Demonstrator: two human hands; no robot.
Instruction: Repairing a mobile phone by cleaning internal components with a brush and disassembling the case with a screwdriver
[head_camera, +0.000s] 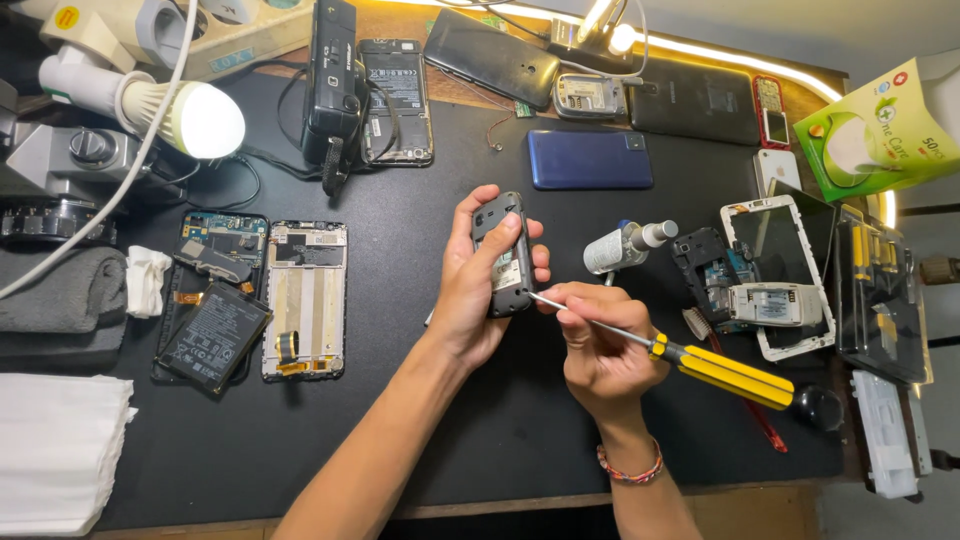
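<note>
My left hand (472, 290) grips a small grey phone (503, 256) with its back open, held upright over the black mat (400, 440). My right hand (598, 350) holds a yellow-and-black screwdriver (715, 367) by the shaft near the handle. The thin metal tip touches the lower right edge of the phone. A braided bracelet circles my right wrist.
Two opened phones and a loose battery (212, 336) lie at the left. A blue phone (590, 159), a small white bottle (628, 246), a white-framed phone (775, 275) and circuit parts lie at the right. A lit bulb (200, 119), a microscope, folded cloths and a green box (880, 130) ring the mat.
</note>
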